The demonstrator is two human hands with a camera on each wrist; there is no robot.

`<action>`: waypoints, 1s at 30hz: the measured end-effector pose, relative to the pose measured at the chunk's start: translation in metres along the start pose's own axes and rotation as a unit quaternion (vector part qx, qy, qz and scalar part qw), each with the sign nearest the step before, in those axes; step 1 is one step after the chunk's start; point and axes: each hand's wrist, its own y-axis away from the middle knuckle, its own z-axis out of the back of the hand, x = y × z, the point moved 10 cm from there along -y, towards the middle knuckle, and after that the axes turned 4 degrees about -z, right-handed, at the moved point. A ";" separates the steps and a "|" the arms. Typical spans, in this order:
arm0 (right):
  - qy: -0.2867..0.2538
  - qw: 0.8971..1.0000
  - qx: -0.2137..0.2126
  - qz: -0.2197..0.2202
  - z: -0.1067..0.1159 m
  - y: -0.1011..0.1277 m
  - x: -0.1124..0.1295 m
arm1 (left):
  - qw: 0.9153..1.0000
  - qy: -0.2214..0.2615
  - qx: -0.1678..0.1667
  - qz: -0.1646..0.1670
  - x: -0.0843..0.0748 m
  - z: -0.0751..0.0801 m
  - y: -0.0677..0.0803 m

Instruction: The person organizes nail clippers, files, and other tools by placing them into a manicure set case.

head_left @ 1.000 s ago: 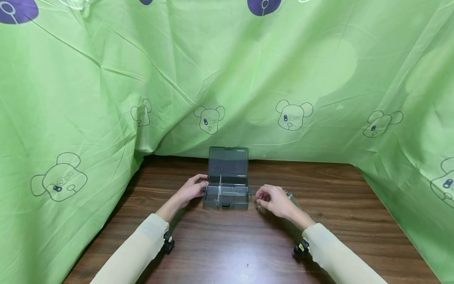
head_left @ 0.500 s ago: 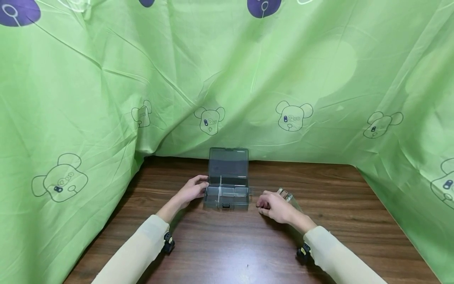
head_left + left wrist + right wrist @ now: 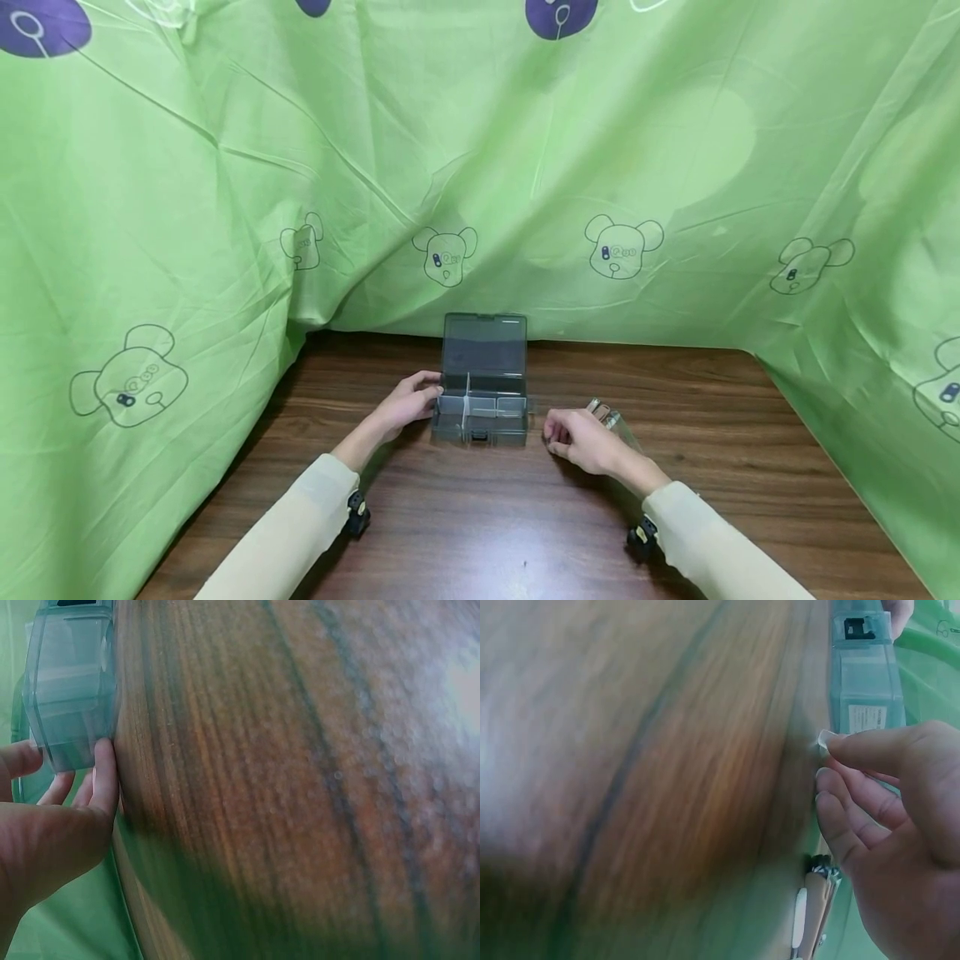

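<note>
A dark see-through compartment box stands on the wooden table, its lid raised. White dividers split the inside; no contents show in it. My left hand holds the box's left end, thumb at the upper edge and fingers on the side. To the right of the box, my right hand is low over the table. Its thumb and fingertips are bent close together; whether something tiny lies between them is hidden. Just behind this hand lie several small items, one brown with metal ends.
The brown table stretches in front of the box. Green curtain with bear drawings hangs behind and at both sides, close to the raised lid. A white label is on the box's right part.
My right hand has drawn slightly toward me and lower, its fingertips closer together, uncovering more of the small items behind it. The left hand and box stay in place.
</note>
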 end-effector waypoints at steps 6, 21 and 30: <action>-0.020 1.000 -0.002 0.005 0.006 -0.003 0.015 | 1.000 -0.002 0.002 -0.003 0.001 -0.001 -0.001; -0.102 0.995 0.005 -0.005 0.005 -0.049 0.061 | 1.000 0.006 -0.004 -0.003 0.003 -0.002 -0.003; -0.142 0.988 -0.054 0.014 -0.009 -0.090 0.091 | 1.000 0.013 -0.007 -0.005 0.002 0.000 -0.003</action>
